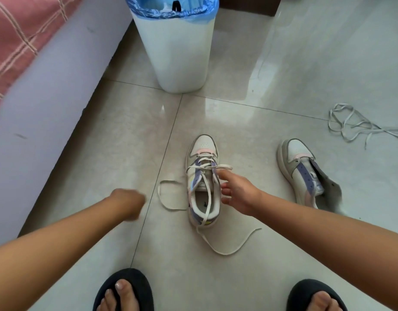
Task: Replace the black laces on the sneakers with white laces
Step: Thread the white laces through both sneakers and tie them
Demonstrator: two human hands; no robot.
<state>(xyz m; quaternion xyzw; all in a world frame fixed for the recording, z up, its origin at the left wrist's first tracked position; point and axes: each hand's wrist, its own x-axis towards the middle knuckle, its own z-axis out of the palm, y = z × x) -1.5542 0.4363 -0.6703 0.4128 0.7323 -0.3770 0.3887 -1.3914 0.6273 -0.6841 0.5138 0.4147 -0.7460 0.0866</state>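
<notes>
Biggest thing first: the bed point(36, 90) runs along the left side, pale lilac frame with a pink checked cover on top. Far middle there's the white bin point(180, 52) with a blue bag liner, standing on the tiled floor point(283, 63).

My two arms come in from the near edge, and my feet in black slippers point(126, 288) sit at the bottom. The laced sneaker point(203, 182) stands in the middle of the floor, toe pointing away from me, with a white lace point(207, 198) threaded partway up it, loose ends trailing off both sides and toward me. The other sneaker point(305, 173) is to the right of it, well apart, no lace in it, tongue flopped open.

Far right on the floor is a tangled spare lace point(359, 126), pale greyish.

My right hand point(238, 194) is just beside the laced sneaker, grip spread, index fingertip touching the lace crossing. My left hand point(128, 203) is off to the left, blurry, fingers curled into a fist, holding nothing I can see.
</notes>
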